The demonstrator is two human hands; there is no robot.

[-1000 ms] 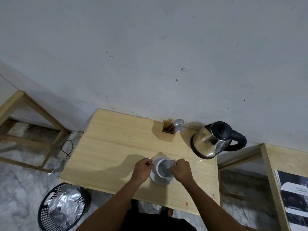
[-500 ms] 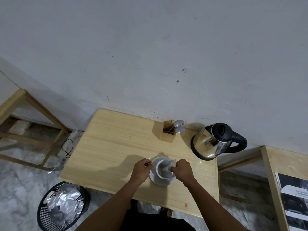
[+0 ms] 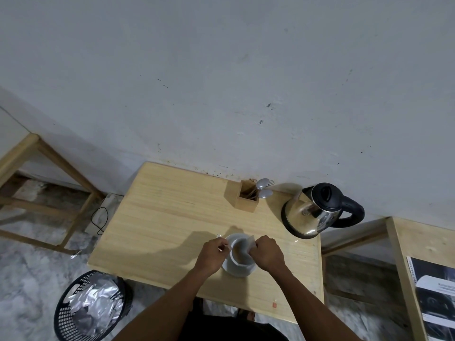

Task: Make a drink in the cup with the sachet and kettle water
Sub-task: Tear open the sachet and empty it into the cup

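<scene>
A white cup [image 3: 238, 257] stands on a white saucer [image 3: 236, 271] near the front of the wooden table [image 3: 167, 212]. Something brown shows inside the cup. My right hand [image 3: 267, 253] pinches a pale sachet [image 3: 250, 243] tilted over the cup's right rim. Just left of the cup, my left hand [image 3: 211, 254] is closed on a small silvery scrap [image 3: 222, 243] that looks like a torn piece of the sachet. The steel kettle [image 3: 312, 212] with black lid and handle stands at the table's back right, apart from both hands.
A wooden cutlery box [image 3: 246, 198] with spoons and a fork stands by the wall, left of the kettle. A black mesh bin [image 3: 91, 306] lined with foil sits on the floor at front left. Wooden frames flank the table, the right one bearing a printed sheet [image 3: 433, 299].
Both hands have stayed at the cup. The sachet in my right hand has shifted slightly over the rim, and the inside of the cup now looks brown instead of grey.
</scene>
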